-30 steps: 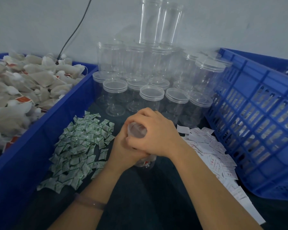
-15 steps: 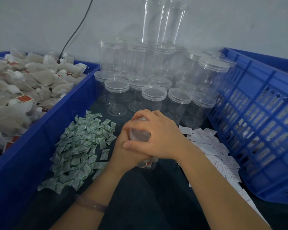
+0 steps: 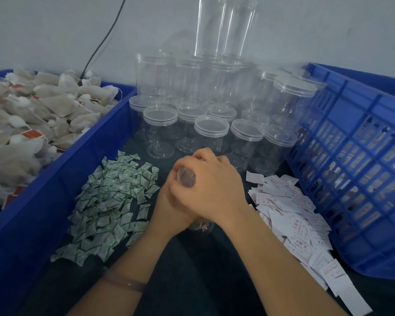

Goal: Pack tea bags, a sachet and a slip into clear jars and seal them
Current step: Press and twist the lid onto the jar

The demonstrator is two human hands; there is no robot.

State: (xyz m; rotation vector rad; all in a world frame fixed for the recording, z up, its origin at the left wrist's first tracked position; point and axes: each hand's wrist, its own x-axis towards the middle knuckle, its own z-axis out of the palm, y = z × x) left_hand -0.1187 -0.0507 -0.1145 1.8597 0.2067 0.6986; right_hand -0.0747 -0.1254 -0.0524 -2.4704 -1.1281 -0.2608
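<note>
Clear jar (image 3: 186, 177), one, left hand (image 3: 169, 213) and right hand (image 3: 214, 190) fingers curled round it, two blue crates (image 3: 55, 174) (image 3: 363, 137)

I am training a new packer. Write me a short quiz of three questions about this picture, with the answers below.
1. True or false: the pile of sachets lies to the left of the jar in the hands.
2. What fills the blue crate on the left? A) tea bags B) paper slips C) lids
3. Fill the gap: the right hand covers the jar's ____, while the left hand grips its body.

Key: 1 true; 2 A; 3 top.
</note>
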